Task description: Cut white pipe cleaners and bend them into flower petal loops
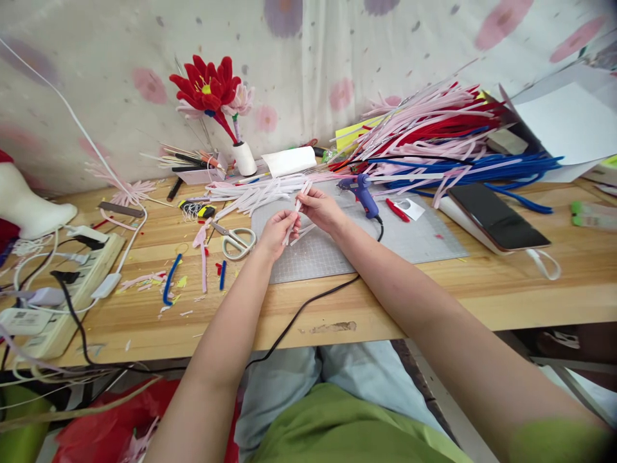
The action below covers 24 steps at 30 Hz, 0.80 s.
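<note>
— What lines the left of your worktop (159, 334)?

— A cable-crowded power strip (107, 260) at far left, then a short blue stem (172, 278) among scraps. Farther back, a red flower (205, 85) rises from a white holder (245, 159); open scissors (232, 236) lie just left of the grey cutting mat (315, 260).

— And at the center, in your hands?

— Pale stems, held above the mat. Your left hand (278, 231) pinches them low, your right hand (319, 209) grips them higher up; both are closed on the pale stems (304, 188), so near each other that it is hard to say whether they touch. A loose bundle of white stems (260, 193) lies behind them.

— Which step does that suggest?

— Lining up or shaping the stems by hand, by the look of it; your fingers hide the exact action. The next move would seem to call for a firm pinch from one hand while the other works along the length.

— And to your right?

— A purple glue gun (362, 191), nobody's hand on it, then a red-handled tool (398, 211) and, farthest over, a dark-screened phone (499, 215).
</note>
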### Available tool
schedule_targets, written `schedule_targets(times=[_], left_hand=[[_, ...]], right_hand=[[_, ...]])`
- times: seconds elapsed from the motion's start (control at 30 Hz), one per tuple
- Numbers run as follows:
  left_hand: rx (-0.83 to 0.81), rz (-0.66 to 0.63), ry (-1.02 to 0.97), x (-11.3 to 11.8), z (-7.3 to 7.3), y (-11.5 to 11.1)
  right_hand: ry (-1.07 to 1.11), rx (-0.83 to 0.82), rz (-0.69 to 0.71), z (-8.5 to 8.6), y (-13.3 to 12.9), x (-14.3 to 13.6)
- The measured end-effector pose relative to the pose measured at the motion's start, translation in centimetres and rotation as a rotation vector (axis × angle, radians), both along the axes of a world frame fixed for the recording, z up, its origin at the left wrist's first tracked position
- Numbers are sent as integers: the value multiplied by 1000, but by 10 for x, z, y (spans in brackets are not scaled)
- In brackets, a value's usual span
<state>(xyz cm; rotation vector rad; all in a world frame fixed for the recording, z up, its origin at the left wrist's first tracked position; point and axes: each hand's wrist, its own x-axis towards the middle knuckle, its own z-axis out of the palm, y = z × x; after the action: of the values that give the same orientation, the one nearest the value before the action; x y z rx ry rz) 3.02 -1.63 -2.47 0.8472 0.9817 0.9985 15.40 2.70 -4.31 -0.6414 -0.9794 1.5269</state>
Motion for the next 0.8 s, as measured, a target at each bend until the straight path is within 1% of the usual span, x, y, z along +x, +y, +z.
schedule_targets(times=[0.07, 0.17, 0.37, 0.47, 0.57, 0.7, 0.73, 0.8], left_hand=[[78, 38, 103, 3, 0, 0], [119, 55, 169, 4, 0, -1], [119, 37, 182, 3, -2, -1], [116, 33, 174, 2, -2, -1], [113, 16, 164, 1, -3, 0], [106, 18, 195, -1, -4, 8], [112, 44, 205, -2, -4, 11], [117, 141, 219, -5, -5, 18]], right_hand=[[-17, 2, -22, 0, 1, 1], [-62, -3, -38, -1, 1, 1], [-45, 2, -43, -3, 2, 1], [-35, 7, -32, -3, 2, 2], [-69, 17, -7, -4, 3, 4], [-214, 66, 65, -5, 6, 8], [-275, 82, 68, -4, 6, 11], [-429, 132, 37, -3, 7, 19]])
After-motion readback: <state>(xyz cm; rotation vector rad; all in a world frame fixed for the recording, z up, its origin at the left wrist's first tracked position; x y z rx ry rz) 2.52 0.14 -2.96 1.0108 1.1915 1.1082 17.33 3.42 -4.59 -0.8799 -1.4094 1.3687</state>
